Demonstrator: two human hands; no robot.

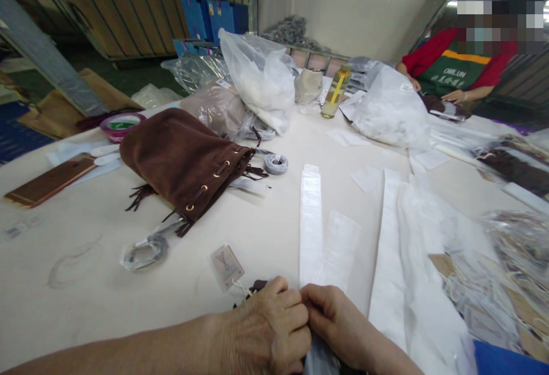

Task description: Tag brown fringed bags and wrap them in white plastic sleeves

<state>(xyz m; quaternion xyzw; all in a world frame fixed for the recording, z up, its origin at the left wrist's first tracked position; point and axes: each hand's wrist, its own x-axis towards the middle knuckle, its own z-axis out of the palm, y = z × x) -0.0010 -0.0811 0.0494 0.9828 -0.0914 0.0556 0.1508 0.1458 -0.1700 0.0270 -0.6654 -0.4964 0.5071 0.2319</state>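
My left hand is closed, its curled fingers meeting those of my right hand at the near edge of the table. What the fingertips pinch is hidden. A dark brown piece shows just past my left hand, with a hang tag tied to it by a pale string. Below the hands lies a greyish plastic strip, mostly covered. Right beyond my fingers, a folded white strip lies lengthwise on the table. A brown drawstring bag with gold eyelets and fringes rests on its side farther left.
Coiled grey cords, a phone and a tape roll lie at left. Plastic bags and a bottle stand behind. White sheets and bagged tags cover the right. A co-worker handles something dark across the table.
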